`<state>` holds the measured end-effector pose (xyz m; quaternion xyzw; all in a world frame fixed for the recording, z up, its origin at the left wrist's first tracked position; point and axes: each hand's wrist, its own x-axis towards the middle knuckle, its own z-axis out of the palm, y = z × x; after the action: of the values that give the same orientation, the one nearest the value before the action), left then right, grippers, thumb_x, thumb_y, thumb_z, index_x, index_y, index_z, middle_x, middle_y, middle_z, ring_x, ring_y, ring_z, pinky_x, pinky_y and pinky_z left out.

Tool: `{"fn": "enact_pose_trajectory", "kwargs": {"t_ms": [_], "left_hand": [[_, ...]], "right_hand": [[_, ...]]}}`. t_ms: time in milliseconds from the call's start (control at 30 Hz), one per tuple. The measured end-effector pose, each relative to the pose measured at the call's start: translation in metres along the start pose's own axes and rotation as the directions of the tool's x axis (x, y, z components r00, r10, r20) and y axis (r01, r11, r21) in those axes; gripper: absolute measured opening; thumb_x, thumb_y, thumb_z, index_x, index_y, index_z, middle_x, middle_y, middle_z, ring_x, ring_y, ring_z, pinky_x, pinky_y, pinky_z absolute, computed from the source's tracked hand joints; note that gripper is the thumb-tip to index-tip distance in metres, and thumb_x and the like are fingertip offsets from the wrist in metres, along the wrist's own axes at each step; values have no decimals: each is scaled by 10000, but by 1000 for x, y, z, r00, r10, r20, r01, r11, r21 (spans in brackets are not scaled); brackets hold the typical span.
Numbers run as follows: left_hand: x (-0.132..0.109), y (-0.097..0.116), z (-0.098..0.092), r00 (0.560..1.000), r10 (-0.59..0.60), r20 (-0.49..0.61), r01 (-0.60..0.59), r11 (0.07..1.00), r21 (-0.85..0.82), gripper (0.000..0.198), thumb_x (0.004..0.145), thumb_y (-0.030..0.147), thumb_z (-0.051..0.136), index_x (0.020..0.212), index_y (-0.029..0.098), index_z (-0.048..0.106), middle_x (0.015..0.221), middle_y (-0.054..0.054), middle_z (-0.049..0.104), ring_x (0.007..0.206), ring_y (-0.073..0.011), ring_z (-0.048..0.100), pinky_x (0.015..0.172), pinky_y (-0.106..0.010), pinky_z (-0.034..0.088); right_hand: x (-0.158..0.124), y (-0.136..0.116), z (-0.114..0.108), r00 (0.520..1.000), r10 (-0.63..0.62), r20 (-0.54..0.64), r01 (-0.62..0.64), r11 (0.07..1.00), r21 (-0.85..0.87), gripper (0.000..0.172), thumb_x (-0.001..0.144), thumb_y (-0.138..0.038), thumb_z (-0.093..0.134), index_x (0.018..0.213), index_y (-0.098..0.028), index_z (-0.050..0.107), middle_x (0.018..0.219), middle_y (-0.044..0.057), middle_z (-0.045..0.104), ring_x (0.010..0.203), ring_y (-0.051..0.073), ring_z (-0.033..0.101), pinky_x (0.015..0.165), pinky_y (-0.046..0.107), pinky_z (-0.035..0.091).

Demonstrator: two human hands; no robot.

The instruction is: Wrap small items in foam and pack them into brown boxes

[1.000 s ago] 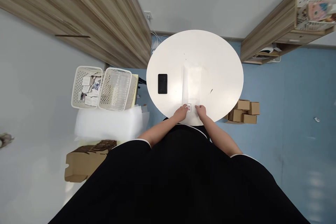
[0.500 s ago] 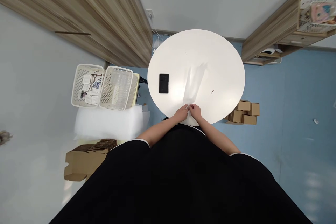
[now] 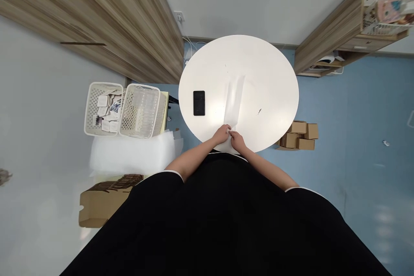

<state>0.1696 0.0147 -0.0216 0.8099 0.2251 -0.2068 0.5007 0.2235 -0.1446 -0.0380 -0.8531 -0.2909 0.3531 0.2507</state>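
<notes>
Plastic sleeve (image 3: 233, 99), flat on the worktop (image 3: 271, 69), its near end pinched between closed left hand (image 3: 221, 134) and closed right hand (image 3: 238, 142).

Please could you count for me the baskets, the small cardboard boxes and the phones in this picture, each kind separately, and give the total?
White plastic baskets: 2
Small brown cardboard boxes: 4
Black smartphone: 1
Total: 7
</notes>
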Motion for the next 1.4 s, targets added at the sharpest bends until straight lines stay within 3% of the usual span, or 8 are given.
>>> {"fn": "enact_pose_trajectory", "kwargs": {"t_ms": [233, 500, 633, 733, 833, 933, 1100, 1400], "left_hand": [[77, 31, -40, 985, -70, 160, 89, 989, -120, 344, 890, 158, 617, 1188, 219, 775, 1398, -38, 687, 1288, -233, 621, 1104, -301, 471], [175, 44, -101, 986, -136, -96, 85, 906, -415, 592, 889, 169, 621, 1480, 136, 594, 1449, -119, 645, 1280, -249, 639, 1120, -382, 466], [206, 64, -143, 937, 54, -344, -141, 962, -234, 665, 917, 171, 566, 1573, 218, 466, 1673, -79, 381, 1519, -276, 388, 1217, -461, 341], [184, 71, -138, 873, 324, -365, -314, 945, 87, 588, 932, 175, 562, 1513, 254, 533, 1671, -68, 371, 1556, -288, 297, 1245, -471, 275], [132, 64, -95, 895, 428, 126, -444, 825, 349, 390, 929, 144, 535, 1274, 203, 708, 1398, -121, 633, 1349, -299, 542, 1163, -460, 389], [82, 47, -49, 815, 260, 518, -537, 676, 505, 311, 907, 113, 541, 1111, 201, 758, 1202, -120, 696, 1157, -271, 633, 1023, -399, 482], [51, 27, -27, 888, 107, 447, -391, 686, 613, 331, 935, 109, 499, 1169, 185, 719, 1221, -115, 651, 1112, -239, 624, 888, -333, 516], [40, 30, -23, 931, 116, 347, -312, 745, 589, 295, 923, 115, 553, 1163, 204, 700, 1269, -134, 600, 1172, -276, 576, 919, -377, 509]], "right_hand": [[-7, -4, 2, 988, -51, 145, 88, 961, -262, 552, 935, -49, 404, 1409, -166, 662, 1503, 141, 562, 1322, 242, 562, 1110, 368, 460], [-35, -6, 14, 967, -211, 144, 255, 813, -524, 642, 938, -64, 414, 1578, -98, 459, 1641, 164, 415, 1536, 320, 317, 1234, 468, 277], [-40, 1, 15, 958, -236, 161, 286, 776, -562, 641, 963, -72, 355, 1601, -92, 417, 1670, 150, 375, 1551, 307, 304, 1247, 482, 263], [-39, 5, 14, 954, -247, 169, 299, 765, -571, 649, 959, -84, 367, 1607, -106, 409, 1671, 145, 375, 1551, 306, 307, 1241, 490, 277], [-37, 7, 13, 952, -252, 173, 305, 762, -572, 658, 946, -91, 397, 1602, -134, 422, 1666, 137, 387, 1541, 304, 325, 1229, 494, 295], [-35, 8, 12, 951, -254, 177, 309, 755, -578, 650, 942, -89, 408, 1588, -146, 442, 1663, 134, 394, 1531, 305, 332, 1215, 487, 302], [-29, 5, 5, 945, -272, 184, 327, 739, -588, 611, 938, -86, 441, 1544, -146, 496, 1618, 153, 451, 1467, 314, 387, 1183, 470, 306], [4, -1, -17, 922, -288, 260, 386, 747, -542, 478, 975, -84, 402, 1363, -191, 659, 1230, 165, 657, 1111, 306, 531, 951, 432, 400]]}}
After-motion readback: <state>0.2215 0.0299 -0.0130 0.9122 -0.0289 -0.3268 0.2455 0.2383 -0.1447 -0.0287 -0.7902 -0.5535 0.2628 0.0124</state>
